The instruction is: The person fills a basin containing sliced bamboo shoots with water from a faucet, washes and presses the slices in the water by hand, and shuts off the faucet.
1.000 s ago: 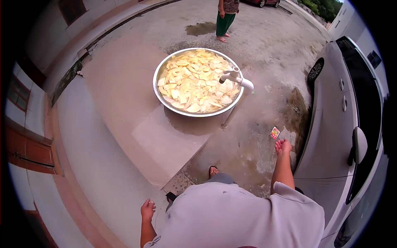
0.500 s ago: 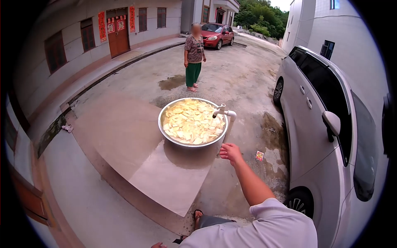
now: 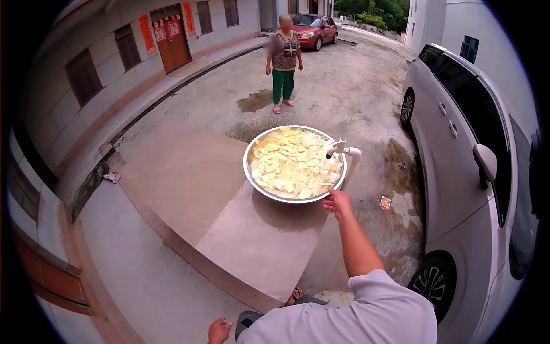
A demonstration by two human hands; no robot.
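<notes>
A large round metal basin (image 3: 248,172) holds pale yellow slices (image 3: 292,163) in water. It sits on a smooth concrete slab (image 3: 258,241). My right hand (image 3: 339,204) is at the basin's near right rim, thumb at the edge and fingers lower, apparently gripping it. A white tap (image 3: 344,150) on a pipe reaches over the right side of the basin, and I see no water running from it. Low at the bottom edge, my left hand (image 3: 219,331) hangs beside my body, loosely curled with fingers partly apart and nothing visible in it.
Beyond the basin a person (image 3: 285,57) in green trousers stands facing me. A silver car (image 3: 458,132) is parked close on the right, a red car (image 3: 312,31) farther back. A small colourful packet (image 3: 385,203) lies on the ground. The slab ends in a raised edge (image 3: 166,232).
My right hand has moved up to the basin's rim from just below it. My left hand has come further into view. The view has shifted, and the standing person has turned slightly.
</notes>
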